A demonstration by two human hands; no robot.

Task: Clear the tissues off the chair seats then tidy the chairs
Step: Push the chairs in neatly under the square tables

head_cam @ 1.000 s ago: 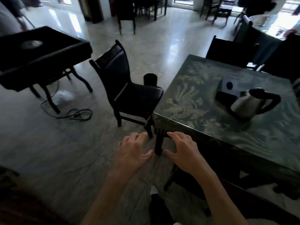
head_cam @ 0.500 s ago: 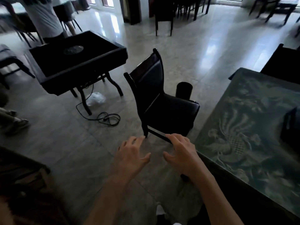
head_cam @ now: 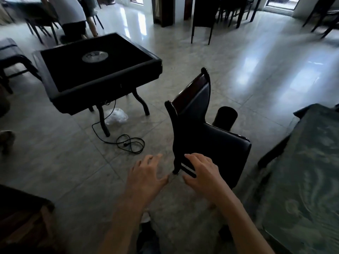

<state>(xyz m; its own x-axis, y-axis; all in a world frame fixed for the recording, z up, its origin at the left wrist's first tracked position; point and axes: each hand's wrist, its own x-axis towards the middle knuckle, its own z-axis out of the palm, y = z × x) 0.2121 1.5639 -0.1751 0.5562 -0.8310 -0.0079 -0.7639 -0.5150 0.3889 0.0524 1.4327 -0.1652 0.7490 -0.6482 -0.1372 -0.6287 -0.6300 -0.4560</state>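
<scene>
A dark chair (head_cam: 211,138) with a padded black seat and high back stands in the middle of the floor, facing the green patterned table (head_cam: 308,176) on the right. I see no tissue on its seat. My left hand (head_cam: 146,177) hovers over the floor just left of the chair's near leg, fingers spread and holding nothing. My right hand (head_cam: 203,173) floats in front of the chair's lower side rail, also spread and empty. Neither hand touches the chair.
A black square game table (head_cam: 99,70) stands at the left, with a coiled cable (head_cam: 128,143) and a clear plastic bag (head_cam: 115,116) on the floor by its legs. A black cylindrical bin (head_cam: 226,116) sits behind the chair. A person (head_cam: 73,15) stands at the far left.
My view has swung left and moved closer to the chair; the kettle on the green table has left the frame. Both hands stay spread and empty in front of me.
</scene>
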